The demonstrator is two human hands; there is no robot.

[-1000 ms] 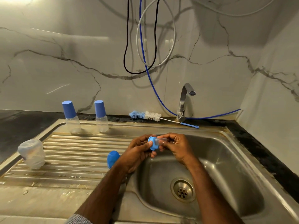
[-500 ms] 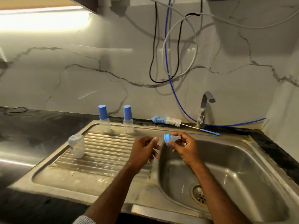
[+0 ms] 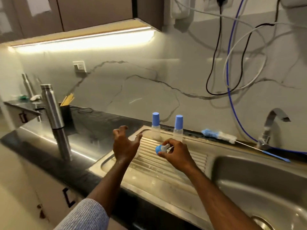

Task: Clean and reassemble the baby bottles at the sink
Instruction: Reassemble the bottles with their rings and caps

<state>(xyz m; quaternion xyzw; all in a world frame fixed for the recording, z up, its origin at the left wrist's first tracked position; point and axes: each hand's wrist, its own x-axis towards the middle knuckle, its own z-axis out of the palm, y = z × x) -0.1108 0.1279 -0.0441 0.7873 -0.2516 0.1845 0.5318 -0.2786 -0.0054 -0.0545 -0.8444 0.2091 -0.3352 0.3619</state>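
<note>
Head view (downward) over sink (image 3: 249, 176)

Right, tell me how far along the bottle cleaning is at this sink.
Done, by the look of it: two capped bottles stand at the back of the draining board. In hand: the right hand pinches a blue ring with teat; the left hand reaches, open, toward a clear bottle largely hidden behind it. Left: fitting that ring, probably.

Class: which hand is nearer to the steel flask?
Left. The left hand hovers open just right of the flask; the right hand, pinching a teat, is farther right.
</note>
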